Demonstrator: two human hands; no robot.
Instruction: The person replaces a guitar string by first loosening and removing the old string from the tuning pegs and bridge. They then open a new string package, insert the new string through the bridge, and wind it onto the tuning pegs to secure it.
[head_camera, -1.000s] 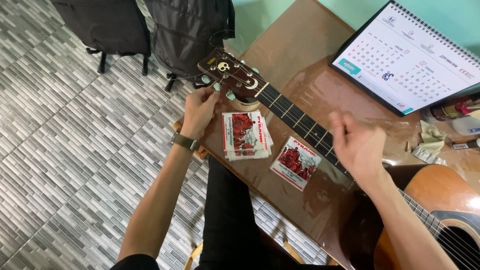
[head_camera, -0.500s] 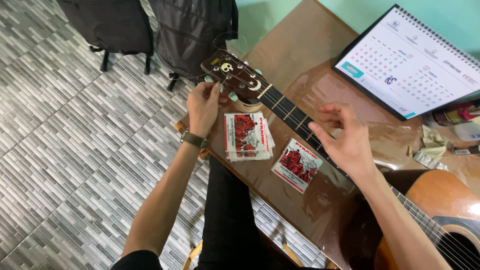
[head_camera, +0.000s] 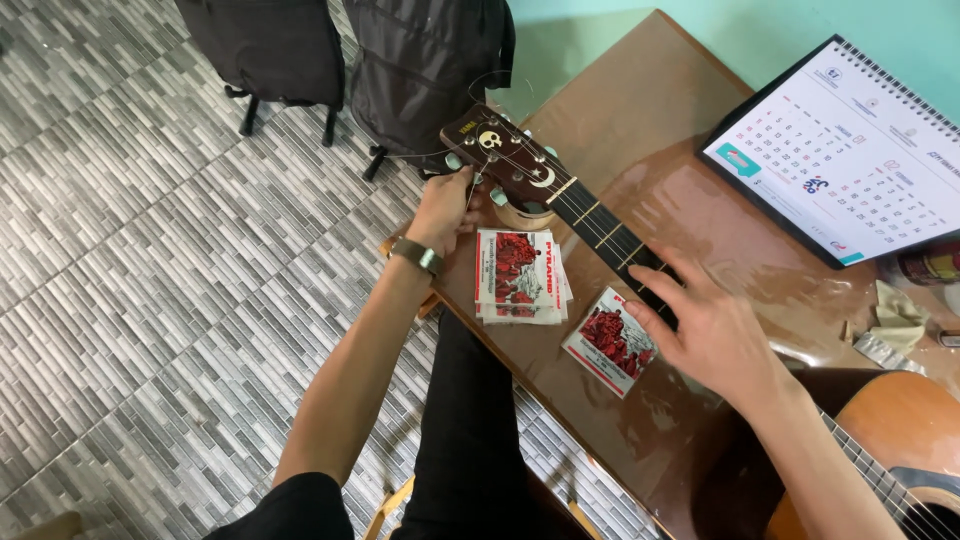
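Observation:
An acoustic guitar lies across a brown table, its dark headstock jutting over the table's left edge and its orange body at the lower right. My left hand, with a watch on the wrist, pinches a tuning peg on the near side of the headstock. My right hand lies flat over the neck, fingers spread across the strings. A stack of red-and-white string packets and one single packet sit between my hands.
A spiral desk calendar leans at the table's far right, with small scraps and a can beside it. Two dark bags stand on the grey tiled floor beyond the headstock. My dark trouser leg is below the table edge.
My right hand has dropped from a raised, closed pose above the neck and spread flat onto the strings. My left hand has stayed at the tuning pegs.

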